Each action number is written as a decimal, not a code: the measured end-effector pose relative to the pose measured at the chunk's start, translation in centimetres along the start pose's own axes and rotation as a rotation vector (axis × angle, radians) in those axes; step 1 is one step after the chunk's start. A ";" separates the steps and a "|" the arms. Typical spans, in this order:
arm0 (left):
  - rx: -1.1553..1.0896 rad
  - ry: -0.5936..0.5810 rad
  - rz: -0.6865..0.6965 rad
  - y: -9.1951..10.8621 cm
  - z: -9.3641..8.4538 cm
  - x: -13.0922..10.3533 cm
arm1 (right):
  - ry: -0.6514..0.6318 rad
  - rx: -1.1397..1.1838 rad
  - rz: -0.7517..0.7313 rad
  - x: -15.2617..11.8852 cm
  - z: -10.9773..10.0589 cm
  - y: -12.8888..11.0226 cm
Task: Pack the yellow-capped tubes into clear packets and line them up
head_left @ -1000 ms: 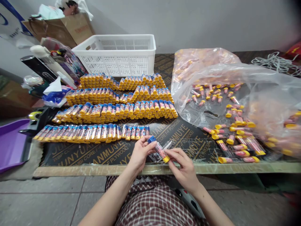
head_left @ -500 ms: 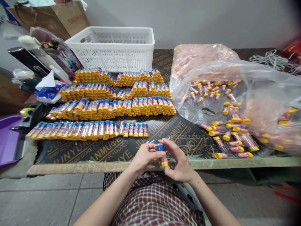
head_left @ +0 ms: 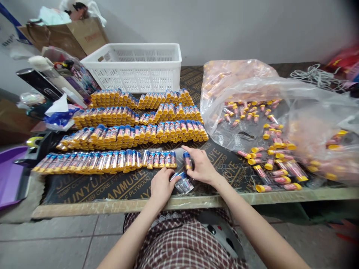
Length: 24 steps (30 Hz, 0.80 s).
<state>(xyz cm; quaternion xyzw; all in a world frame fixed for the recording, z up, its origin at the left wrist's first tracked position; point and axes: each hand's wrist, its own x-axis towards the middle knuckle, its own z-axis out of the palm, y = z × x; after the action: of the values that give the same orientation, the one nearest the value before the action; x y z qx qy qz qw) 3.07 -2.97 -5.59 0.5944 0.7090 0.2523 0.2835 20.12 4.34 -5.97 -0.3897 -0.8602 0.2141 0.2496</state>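
Observation:
My right hand (head_left: 203,166) grips a small tube (head_left: 187,160) with a blue band at its top, between thumb and fingers. It holds the tube just right of the front row of tubes (head_left: 112,160), with a small gap from the row's end. My left hand (head_left: 162,188) is closed, its thumb and fingers pinching the edge of clear shrink sleeves (head_left: 183,184) with blue print. These sleeves lie in a small pile on the board, below the tube. The ends of the left fingers are partly hidden.
Stacked rows of wrapped yellow-capped tubes (head_left: 134,132) fill the left, before a white basket (head_left: 134,71). To the right, a clear plastic bag (head_left: 221,129) spills loose tubes (head_left: 280,172). A purple dustpan (head_left: 11,175) stands at far left; the board's wooden edge (head_left: 112,205) runs along the front.
My right hand has carried the tube forward from between both hands to beside the front row's end. My left hand has let go of the tube and lowered to the sleeve pile.

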 end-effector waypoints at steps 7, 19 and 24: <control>0.236 -0.086 0.093 -0.6 0.9 0.3 | -0.184 -0.180 0.011 3.6 1.9 -0.6; 0.374 -0.062 0.242 -0.3 1.7 0.2 | 0.298 -0.467 0.524 -7.5 -7.4 8.4; 0.384 -0.020 0.288 -0.5 1.9 0.2 | 0.306 -0.510 0.598 -9.8 -8.3 12.2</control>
<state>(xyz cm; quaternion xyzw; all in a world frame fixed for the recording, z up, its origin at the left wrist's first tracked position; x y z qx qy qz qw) 3.98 -2.77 -7.30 0.7349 0.6489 0.1448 0.1334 37.54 5.55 -8.93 -0.6989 -0.6877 -0.0029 0.1967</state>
